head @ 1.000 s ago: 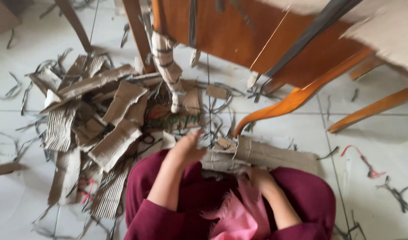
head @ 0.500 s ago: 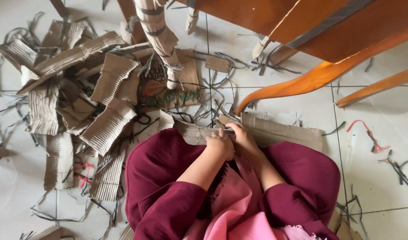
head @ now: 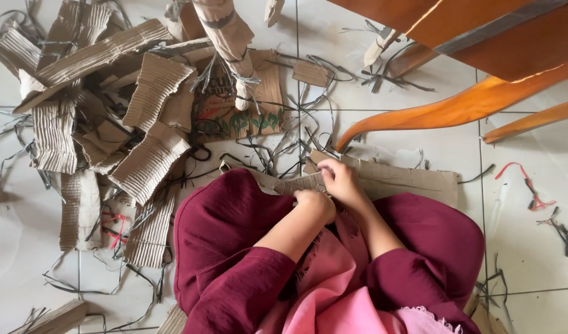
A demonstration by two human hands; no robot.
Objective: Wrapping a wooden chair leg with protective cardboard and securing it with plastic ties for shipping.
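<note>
I sit on a tiled floor with a long strip of brown cardboard [head: 407, 179] lying across my maroon-clad knees. My left hand [head: 315, 203] is closed on the strip's near edge above my lap. Just beyond it, my right hand [head: 341, 179] grips the same strip with curled fingers. The two hands nearly touch. A pink cloth [head: 333, 291] hangs over my lap below them.
A heap of torn corrugated cardboard pieces [head: 111, 124] lies at left, with dark strings [head: 277, 154] scattered around. A cardboard-wrapped post [head: 231, 43] stands ahead. Curved orange wooden chair legs [head: 444, 111] reach in from the right. Red string [head: 525, 185] lies at far right.
My left hand came back from a reach towards the floor and closed on the cardboard strip beside my right hand. The view tipped downward and nearer.
</note>
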